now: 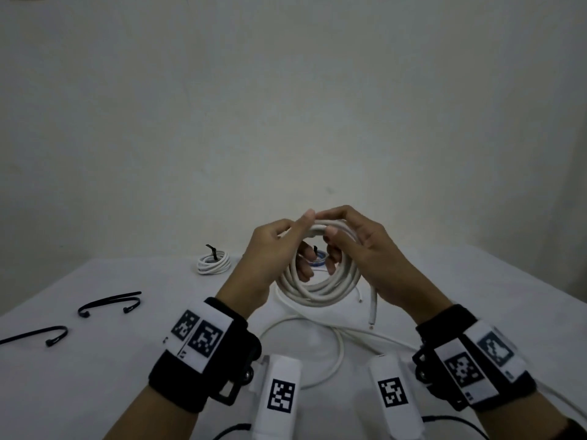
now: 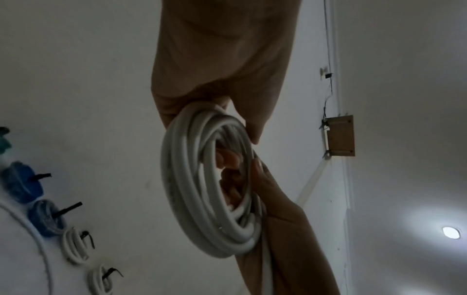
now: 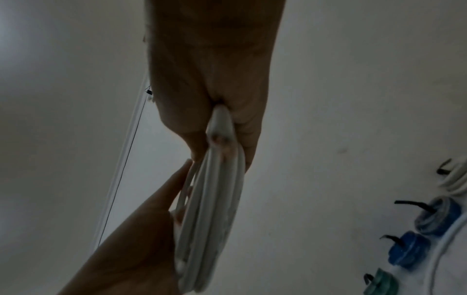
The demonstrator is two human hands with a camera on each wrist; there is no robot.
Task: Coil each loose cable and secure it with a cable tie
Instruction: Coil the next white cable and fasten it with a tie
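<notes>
Above table (image 1: 95,376), both hands up: L hand (image 1: 254,265) & R hand (image 1: 378,265) each clamp fingers round top of white cable coil (image 1: 317,287); loose tail trails onto table. Black ties (image 1: 111,303) lie left.

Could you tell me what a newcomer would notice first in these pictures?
Both hands, left and right, hold a thick white coil upright above the table; its loose end trails below. Black ties lie at the table's left, and a tied white coil sits at the far edge.
</notes>
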